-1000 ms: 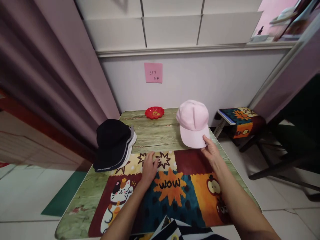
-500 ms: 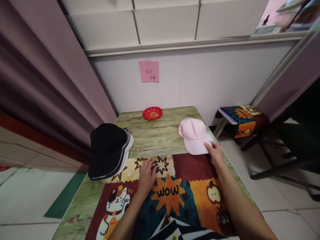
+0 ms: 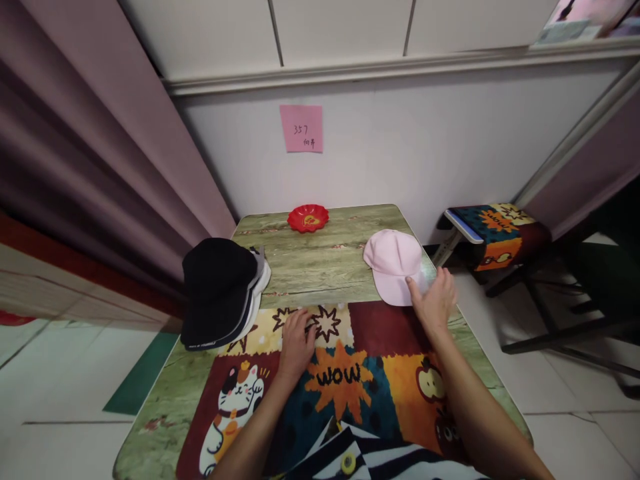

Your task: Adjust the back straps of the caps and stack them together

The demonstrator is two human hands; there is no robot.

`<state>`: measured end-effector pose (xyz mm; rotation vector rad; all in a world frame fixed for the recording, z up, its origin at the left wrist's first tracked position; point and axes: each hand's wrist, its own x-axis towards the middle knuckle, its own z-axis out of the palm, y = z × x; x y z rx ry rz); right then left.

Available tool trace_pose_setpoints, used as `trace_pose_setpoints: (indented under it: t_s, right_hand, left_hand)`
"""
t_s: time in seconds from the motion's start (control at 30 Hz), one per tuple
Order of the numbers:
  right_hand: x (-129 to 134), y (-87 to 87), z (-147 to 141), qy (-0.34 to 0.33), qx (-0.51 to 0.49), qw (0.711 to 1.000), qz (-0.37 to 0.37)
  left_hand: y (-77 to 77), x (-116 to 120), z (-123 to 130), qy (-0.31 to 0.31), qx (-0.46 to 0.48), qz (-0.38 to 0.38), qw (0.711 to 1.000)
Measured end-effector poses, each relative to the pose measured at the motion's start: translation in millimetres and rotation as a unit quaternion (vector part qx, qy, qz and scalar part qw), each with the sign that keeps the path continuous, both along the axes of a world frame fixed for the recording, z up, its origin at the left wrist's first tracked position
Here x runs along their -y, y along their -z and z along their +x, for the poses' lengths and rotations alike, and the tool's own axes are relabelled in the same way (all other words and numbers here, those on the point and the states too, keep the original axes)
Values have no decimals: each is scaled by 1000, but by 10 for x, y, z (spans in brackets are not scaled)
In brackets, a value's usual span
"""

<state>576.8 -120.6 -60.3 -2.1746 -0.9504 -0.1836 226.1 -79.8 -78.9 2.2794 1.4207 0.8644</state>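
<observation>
A pink baseball cap [image 3: 393, 257] sits on the right side of the table, its brim toward me. My right hand [image 3: 434, 297] is at the brim's right edge. Its thumb overlaps the brim, though I cannot tell if it touches, and the fingers are spread away to the right. My left hand [image 3: 297, 340] rests on the patterned cloth [image 3: 377, 327], fingers lying loosely and holding nothing. To its left is a stack of caps, a black cap [image 3: 217, 287] on top with grey and white brims showing beneath.
A red scalloped dish [image 3: 307, 219] stands at the back of the wood-patterned table [image 3: 300, 267]. Behind it is a wall with a pink note [image 3: 303, 129]. A purple curtain [image 3: 125, 120] hangs at left. To the right are a cloth-covered small table [image 3: 493, 227] and a dark chair [image 3: 595, 287].
My right hand has loosened from the cap's brim, its fingers spreading to the right. The left hand stays on the cloth. The view has tilted down slightly.
</observation>
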Motion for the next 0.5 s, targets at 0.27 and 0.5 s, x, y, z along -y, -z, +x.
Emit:
trace_pose_setpoints:
  t_s: [0.27,0.5]
  right_hand:
    - [-166,126,-283,-61,53,990,-119]
    - [-136,286,-183,-62,135,977,-152]
  left_hand:
    - [20,88,38,-13,-23,21,999]
    - [-52,166,58,-21,-26,8,999]
